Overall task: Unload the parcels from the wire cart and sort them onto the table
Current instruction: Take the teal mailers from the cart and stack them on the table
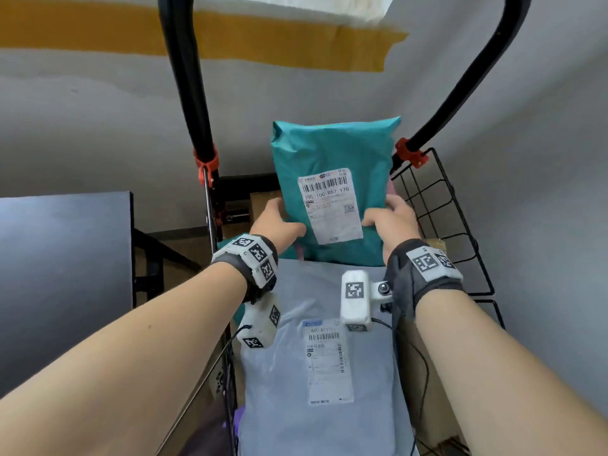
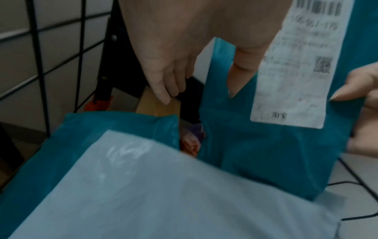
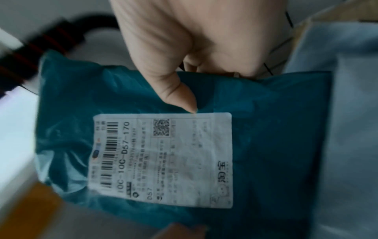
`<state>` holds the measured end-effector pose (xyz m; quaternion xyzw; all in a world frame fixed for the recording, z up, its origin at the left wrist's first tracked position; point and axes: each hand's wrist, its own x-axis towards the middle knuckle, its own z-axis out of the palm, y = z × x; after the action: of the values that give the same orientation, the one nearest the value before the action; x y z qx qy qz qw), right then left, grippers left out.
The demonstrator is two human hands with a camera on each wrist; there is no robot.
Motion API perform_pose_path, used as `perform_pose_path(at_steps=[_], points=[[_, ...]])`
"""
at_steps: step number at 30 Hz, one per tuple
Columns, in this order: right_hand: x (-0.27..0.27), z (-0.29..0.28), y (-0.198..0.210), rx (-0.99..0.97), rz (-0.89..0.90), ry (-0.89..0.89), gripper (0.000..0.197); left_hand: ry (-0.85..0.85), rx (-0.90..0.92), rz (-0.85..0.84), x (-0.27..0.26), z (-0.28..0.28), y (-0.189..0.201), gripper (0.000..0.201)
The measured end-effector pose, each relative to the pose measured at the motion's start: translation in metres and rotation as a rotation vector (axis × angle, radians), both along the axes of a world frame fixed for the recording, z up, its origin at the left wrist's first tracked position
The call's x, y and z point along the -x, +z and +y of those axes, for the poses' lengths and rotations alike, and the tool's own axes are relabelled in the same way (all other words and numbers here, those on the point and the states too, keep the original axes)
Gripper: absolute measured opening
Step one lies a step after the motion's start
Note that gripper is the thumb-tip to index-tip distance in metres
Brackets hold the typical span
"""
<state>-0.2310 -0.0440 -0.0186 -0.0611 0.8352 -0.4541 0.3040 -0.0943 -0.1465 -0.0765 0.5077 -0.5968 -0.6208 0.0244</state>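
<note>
Both hands hold one teal parcel [image 1: 332,166] upright above the wire cart [image 1: 441,218], between the cart's two black handle bars [image 1: 184,77]. The left hand [image 1: 279,222] grips the parcel's lower left edge: in the left wrist view its thumb [image 2: 243,71] lies on the front beside the white label [image 2: 302,64], while the other fingers [image 2: 161,84] hang loosely curled off the edge, their contact with the back not clear. The right hand [image 1: 391,218] pinches the lower right edge, thumb [image 3: 184,97] pressed on the front with its tip at the label's border, fingers curled behind. The label [image 1: 329,205] faces the camera and reads 10C-10C-D57-170, with a barcode along its top.

Nearer the camera a grey parcel [image 1: 322,357] lies flat on top of the cart's load, its own label [image 1: 325,360] facing up. The teal parcel's bottom edge stands just at the grey one's far end. Under the grey parcel, on the left, a second teal bag [image 2: 81,129] sticks out, and a brown box [image 2: 157,106] shows beyond it.

A dark table [image 1: 62,258] stands left of the cart. A yellow stripe [image 1: 98,31] crosses the grey floor on the far side
</note>
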Motion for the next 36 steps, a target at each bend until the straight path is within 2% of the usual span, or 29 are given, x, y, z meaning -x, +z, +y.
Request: perform_pose_path(at_steps=[5,8,10,17,25,28,32,36], points=[[-0.013,0.008,0.060,0.193,-0.010,-0.002,0.033,0.039,0.069,0.192,-0.004,0.009,0.062,0.058],[-0.027,0.022,0.093,0.278,-0.009,0.034,0.032,0.061,0.189,0.245,-0.015,0.020,0.102,0.036],[-0.036,0.035,0.114,0.336,-0.014,0.040,0.032,0.099,0.279,0.278,-0.025,0.029,0.127,0.030],[-0.092,0.083,0.166,0.518,-0.074,0.115,0.038,0.215,0.455,0.330,-0.083,0.075,0.198,0.028],[-0.194,0.101,0.193,0.620,-0.123,0.391,0.036,0.406,0.548,0.284,-0.193,0.103,0.241,0.028],[-0.235,0.102,0.195,0.616,-0.143,0.448,0.030,0.415,0.542,0.271,-0.235,0.117,0.246,0.015],[-0.288,0.101,0.195,0.581,-0.188,0.552,0.029,0.482,0.527,0.248,-0.295,0.124,0.244,0.011],[-0.342,0.088,0.202,0.603,-0.244,0.608,0.029,0.600,0.519,0.251,-0.353,0.121,0.251,0.017]])
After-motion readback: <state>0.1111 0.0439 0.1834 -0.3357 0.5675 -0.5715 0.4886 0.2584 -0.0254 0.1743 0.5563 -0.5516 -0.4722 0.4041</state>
